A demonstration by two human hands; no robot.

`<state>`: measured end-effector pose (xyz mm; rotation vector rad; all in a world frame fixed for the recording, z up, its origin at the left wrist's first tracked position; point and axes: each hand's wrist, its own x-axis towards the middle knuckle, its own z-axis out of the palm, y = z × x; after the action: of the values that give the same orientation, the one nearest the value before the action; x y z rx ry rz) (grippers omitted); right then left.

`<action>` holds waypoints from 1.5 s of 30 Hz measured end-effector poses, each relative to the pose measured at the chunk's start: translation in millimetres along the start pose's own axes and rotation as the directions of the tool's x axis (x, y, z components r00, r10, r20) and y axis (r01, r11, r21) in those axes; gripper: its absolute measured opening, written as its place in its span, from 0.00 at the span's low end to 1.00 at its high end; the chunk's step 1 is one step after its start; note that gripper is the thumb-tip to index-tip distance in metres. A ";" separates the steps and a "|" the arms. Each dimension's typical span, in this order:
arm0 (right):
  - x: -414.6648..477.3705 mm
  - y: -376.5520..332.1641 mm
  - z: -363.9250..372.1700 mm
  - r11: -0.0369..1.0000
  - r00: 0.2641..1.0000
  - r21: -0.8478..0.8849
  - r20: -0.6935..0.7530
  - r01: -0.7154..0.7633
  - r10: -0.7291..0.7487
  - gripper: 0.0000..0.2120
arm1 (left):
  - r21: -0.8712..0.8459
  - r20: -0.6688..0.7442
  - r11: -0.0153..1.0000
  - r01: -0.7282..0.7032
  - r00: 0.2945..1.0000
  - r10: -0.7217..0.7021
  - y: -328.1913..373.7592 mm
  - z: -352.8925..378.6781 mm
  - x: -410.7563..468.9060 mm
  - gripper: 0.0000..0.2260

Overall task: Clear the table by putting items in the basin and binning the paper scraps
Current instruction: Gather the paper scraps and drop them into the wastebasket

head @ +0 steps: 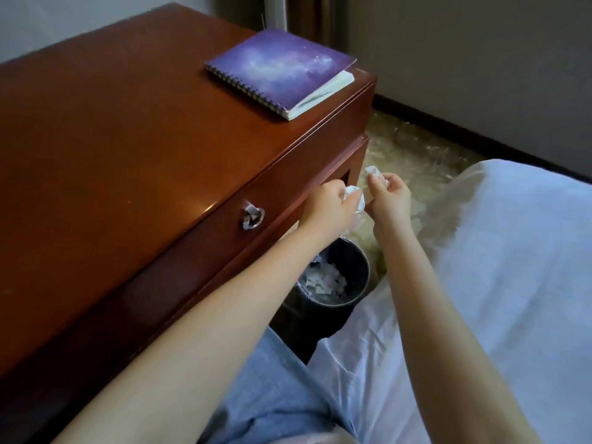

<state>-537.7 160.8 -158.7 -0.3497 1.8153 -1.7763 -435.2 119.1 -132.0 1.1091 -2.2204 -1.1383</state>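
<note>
The left hand [326,208] and right hand [389,200] pinch 2 paper wads [356,197] in curled fingers [347,203]; dropped from here, they may miss the bin [357,262].

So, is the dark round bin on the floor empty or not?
Not empty. White paper scraps cover the bottom of the dark round bin, well below its rim.
</note>
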 end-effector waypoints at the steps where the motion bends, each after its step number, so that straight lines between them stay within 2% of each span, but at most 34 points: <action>1: 6.9 13.4 -3.9 0.999 0.999 -0.024 -0.012 -0.036 0.036 0.10 | 0.014 0.033 0.999 0.040 0.999 -0.040 -6.5 7.8 4.7 0.20; 8: 44.9 112.1 -16.4 0.945 0.949 -0.094 -0.067 -0.312 0.307 0.12 | 0.183 0.125 0.954 0.237 0.957 -0.261 -45.8 39.3 30.9 0.18; 14: 60.8 185.0 -13.6 0.808 0.843 -0.244 -0.105 -0.536 0.527 0.14 | 0.271 0.164 0.914 0.301 0.922 -0.352 -73.3 52.7 46.3 0.12; 16: 65.7 202.4 -13.4 0.749 0.799 -0.288 -0.123 -0.596 0.588 0.14 | 0.270 0.188 0.912 0.308 0.913 -0.363 -80.3 58.4 48.2 0.15; 21: 80.0 228.4 -9.9 0.672 0.758 -0.374 -0.157 -0.639 0.633 0.17 | 0.240 0.212 0.899 0.366 0.884 -0.416 -99.7 74.1 56.3 0.17; 25: 86.5 235.3 -4.6 0.645 0.718 -0.369 -0.093 -0.669 0.690 0.18 | 0.257 0.207 0.878 0.403 0.865 -0.458 -114.3 83.3 64.1 0.13; 27: 90.5 242.7 -4.7 0.647 0.713 -0.371 -0.065 -0.667 0.698 0.23 | 0.266 0.211 0.866 0.422 0.852 -0.480 -121.0 88.2 66.9 0.14; 29: 90.0 241.9 -5.2 0.668 0.718 -0.315 -0.068 -0.674 0.692 0.25 | 0.269 0.211 0.853 0.446 0.837 -0.504 -125.5 93.8 69.6 0.16; 33: 75.4 216.0 6.6 0.678 0.681 0.082 0.016 -0.731 0.732 0.24 | 0.251 0.240 0.830 0.497 0.799 -0.551 -129.6 106.7 76.3 0.16; 37: 69.5 217.6 11.2 0.647 0.698 0.317 0.071 -0.693 0.713 0.25 | 0.245 0.279 0.809 0.534 0.760 -0.587 -132.2 119.0 80.9 0.15; 41: 71.2 221.4 8.4 0.566 0.671 0.475 0.072 -0.674 0.738 0.25 | 0.239 0.345 0.789 0.566 0.710 -0.614 -138.2 124.8 83.5 0.17; 45: 70.9 216.8 4.4 0.529 0.635 0.528 0.025 -0.664 0.772 0.26 | 0.184 0.394 0.755 0.630 0.656 -0.643 -142.2 124.1 84.5 0.25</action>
<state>-548.7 135.9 -385.2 0.7554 1.2307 -1.5703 -500.2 62.2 -319.9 1.9102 -2.2021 -1.7942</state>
